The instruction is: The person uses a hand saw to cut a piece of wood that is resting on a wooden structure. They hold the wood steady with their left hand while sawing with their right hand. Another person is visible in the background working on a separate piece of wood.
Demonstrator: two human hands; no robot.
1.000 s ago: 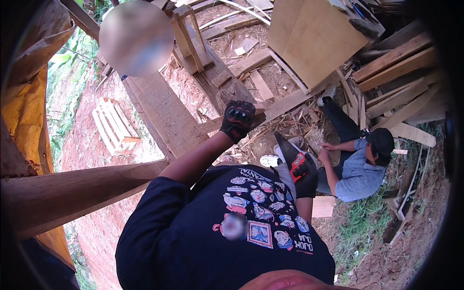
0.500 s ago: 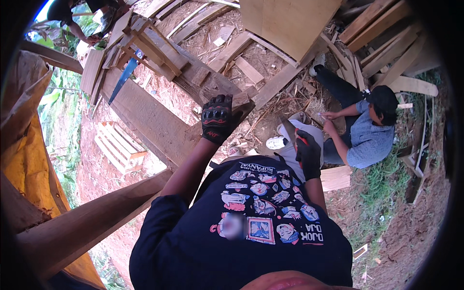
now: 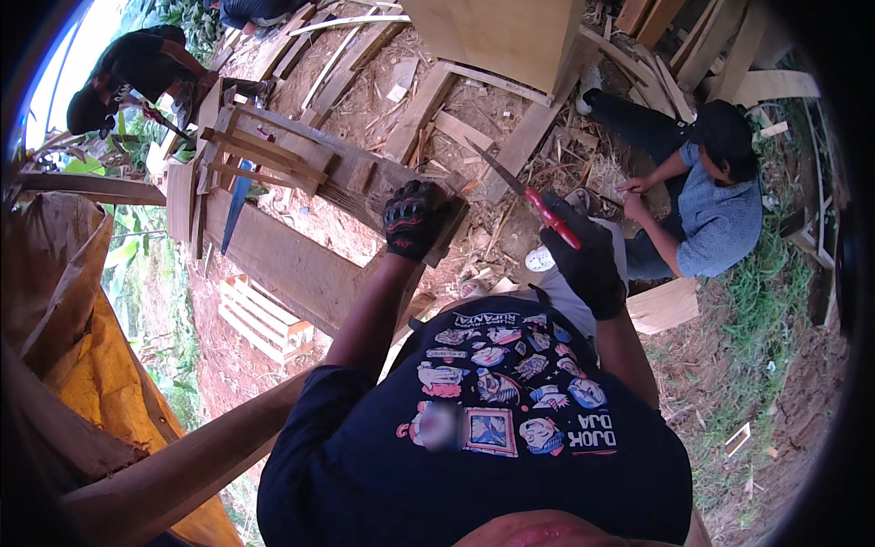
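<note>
My left hand (image 3: 412, 221), in a black glove, is closed over the near end of a wooden board (image 3: 448, 230) on the workbench. In my right hand (image 3: 588, 269), also black-gloved, is a saw (image 3: 552, 219) with a red handle. Its narrow-looking blade points up and to the left, apart from the board, seen nearly edge-on. Small wood blocks (image 3: 362, 173) lie farther along the bench. A blue saw blade (image 3: 237, 208) hangs down by the wooden frame pieces (image 3: 264, 155) at the bench's far left end.
A seated person (image 3: 720, 201) works close by on the right. Another person (image 3: 150, 73) bends over at the far left. A large plywood panel (image 3: 492, 41) stands ahead. A slatted crate (image 3: 264, 319) sits left, near a thick wooden beam (image 3: 191, 447). Planks and shavings litter the ground.
My right hand has lifted and turned the saw, so its blade swings up and left, away from my body. My left hand stays on the board. The view has shifted slightly.
</note>
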